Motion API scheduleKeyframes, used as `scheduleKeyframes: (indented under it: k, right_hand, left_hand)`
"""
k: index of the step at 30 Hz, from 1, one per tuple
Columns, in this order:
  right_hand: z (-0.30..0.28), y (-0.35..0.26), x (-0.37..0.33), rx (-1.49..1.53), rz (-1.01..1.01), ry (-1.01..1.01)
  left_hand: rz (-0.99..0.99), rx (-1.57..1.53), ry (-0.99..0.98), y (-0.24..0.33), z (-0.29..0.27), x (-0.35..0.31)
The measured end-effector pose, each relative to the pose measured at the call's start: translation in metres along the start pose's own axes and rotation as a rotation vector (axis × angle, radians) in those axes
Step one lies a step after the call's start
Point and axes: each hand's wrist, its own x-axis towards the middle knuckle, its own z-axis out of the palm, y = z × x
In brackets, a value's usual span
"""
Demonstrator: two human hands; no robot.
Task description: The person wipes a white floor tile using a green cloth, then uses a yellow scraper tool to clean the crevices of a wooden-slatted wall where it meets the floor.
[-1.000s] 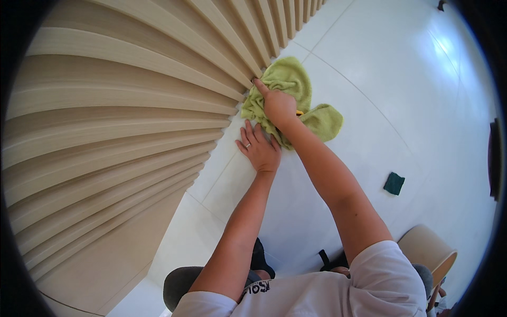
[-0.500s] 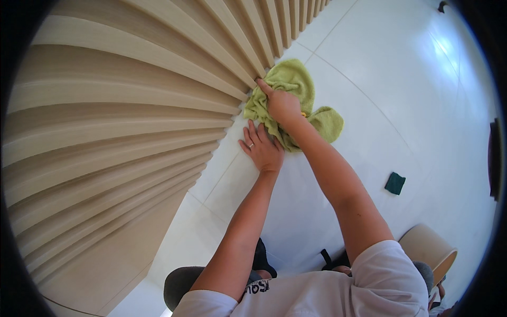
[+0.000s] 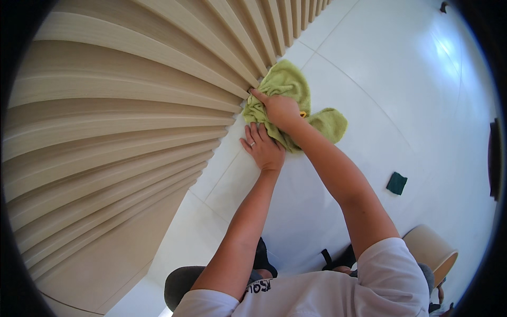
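A yellow-green towel (image 3: 290, 79) lies bunched on the white floor against the foot of a slatted wood-tone wall (image 3: 121, 124). My right hand (image 3: 281, 110) is on top of it, the index finger stretched toward the base of the slats and the other fingers curled into the fabric. A small yellow piece shows beside the right wrist; I cannot make out what it is. Flat on the floor, fingers spread, my left hand (image 3: 264, 150) rests at the towel's near edge, with a ring on one finger.
To the right a dark green folded cloth or pad (image 3: 396, 183) lies on the floor (image 3: 369, 142). A curved beige object (image 3: 430, 251) stands at lower right, near my body. A dark object (image 3: 494, 158) is at the far right rim. My feet are below me.
The right hand and its pointing finger have moved slightly left and down along the slats' base, shifting the towel's upper part with them. The left hand stays nearly in place.
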Motion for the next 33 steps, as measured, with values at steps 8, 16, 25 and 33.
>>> scheduleKeyframes:
  k: [8, 16, 25, 33]
  right_hand:
    - [-0.004, 0.015, -0.016, 0.028, -0.103, -0.065]
    - [0.002, 0.016, 0.006, 0.102, -0.129, -0.007]
    - [-0.001, 0.017, 0.011, 0.244, -0.074, 0.003]
    - [-0.005, 0.026, -0.012, 0.056, -0.267, -0.193]
  left_hand:
    - [-0.023, -0.078, -0.010, -0.001, -0.005, -0.001]
    - [0.004, -0.052, 0.032, 0.000, 0.000, -0.001]
    - [0.008, -0.043, 0.018, 0.000, 0.000, -0.001]
    - [0.021, -0.137, 0.108, -0.004, -0.002, 0.000]
